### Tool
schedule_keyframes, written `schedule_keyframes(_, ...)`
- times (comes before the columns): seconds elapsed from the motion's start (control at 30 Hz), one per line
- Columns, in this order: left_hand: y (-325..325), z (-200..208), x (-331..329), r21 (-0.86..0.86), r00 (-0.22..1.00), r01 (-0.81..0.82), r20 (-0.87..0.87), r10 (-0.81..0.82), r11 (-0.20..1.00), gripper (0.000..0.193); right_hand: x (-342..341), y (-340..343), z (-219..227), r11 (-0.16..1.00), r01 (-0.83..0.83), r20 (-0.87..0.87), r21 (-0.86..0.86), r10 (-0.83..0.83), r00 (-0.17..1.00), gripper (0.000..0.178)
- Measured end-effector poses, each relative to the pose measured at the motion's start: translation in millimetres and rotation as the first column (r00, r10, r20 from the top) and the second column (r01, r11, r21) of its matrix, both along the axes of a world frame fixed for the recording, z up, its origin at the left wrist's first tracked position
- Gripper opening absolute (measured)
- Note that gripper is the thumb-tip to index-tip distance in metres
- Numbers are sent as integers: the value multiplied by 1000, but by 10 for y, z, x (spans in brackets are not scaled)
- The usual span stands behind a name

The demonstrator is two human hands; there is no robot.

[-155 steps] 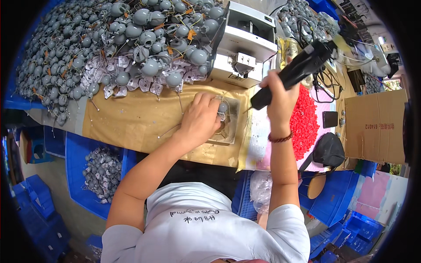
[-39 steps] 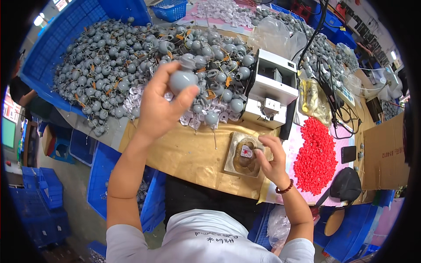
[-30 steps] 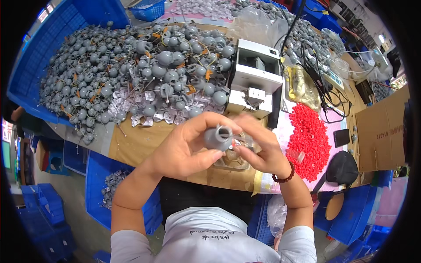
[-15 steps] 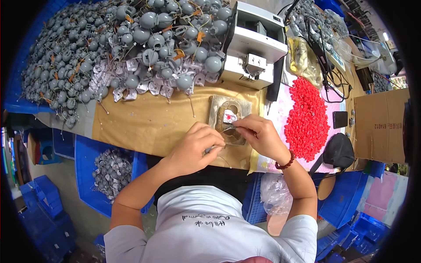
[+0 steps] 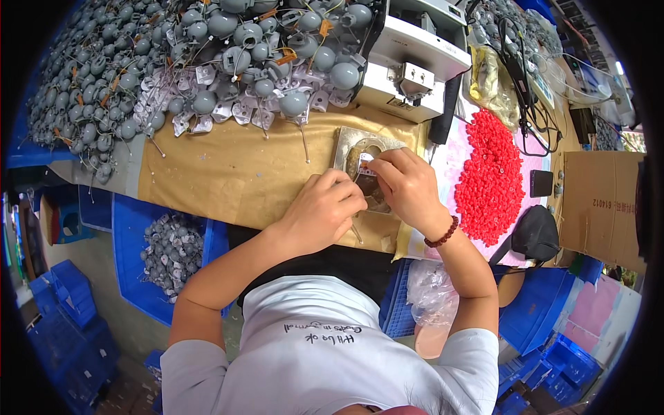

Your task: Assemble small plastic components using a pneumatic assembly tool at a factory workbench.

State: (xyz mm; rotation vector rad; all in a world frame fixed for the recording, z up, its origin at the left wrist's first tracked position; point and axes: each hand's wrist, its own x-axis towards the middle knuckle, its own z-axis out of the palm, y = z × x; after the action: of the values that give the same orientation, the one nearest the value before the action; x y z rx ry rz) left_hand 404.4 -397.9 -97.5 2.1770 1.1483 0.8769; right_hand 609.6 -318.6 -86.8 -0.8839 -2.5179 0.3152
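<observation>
A square block (image 5: 344, 144) with a shaped hollow lies on the gold-brown cloth in front of me. A small white piece (image 5: 364, 160) with a bit of red sits in the hollow, partly covered by fingers. My right hand (image 5: 411, 188) leans over the block, thumb and fingertips pinched at the white piece's edge; what is between them is hidden. Close by on the left, my left hand (image 5: 324, 211) is curled closed at the block's near-left side. From beneath its fingers a thin wire (image 5: 357, 234) sticks out toward me; the rest of that part is hidden.
Grey ball-shaped parts (image 5: 293, 104) with wires and white tabs heap up at the back left. A white machine (image 5: 408, 83) stands behind the block. Right of it are a pile of small red parts (image 5: 490, 180), a black pouch (image 5: 536, 235) and a cardboard box (image 5: 603, 207). A blue bin (image 5: 131, 256) holds grey parts.
My right fingertips have moved up and in onto the white piece, covering more of it. The left hand has turned, and a wire now shows below it. The whole view has shifted slightly.
</observation>
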Motion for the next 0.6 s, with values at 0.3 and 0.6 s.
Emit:
schedule_keyframes(0.3,75,75,-98,34,982,-139,-123,142,990,42,13,-139,69,992,-102,182,79,86,979,34)
schedule_keyframes(0.6,179,-63,175,235,883,-126,-415,217,964,42,381,15,94,959,-36,-207,-281,-24,978,33)
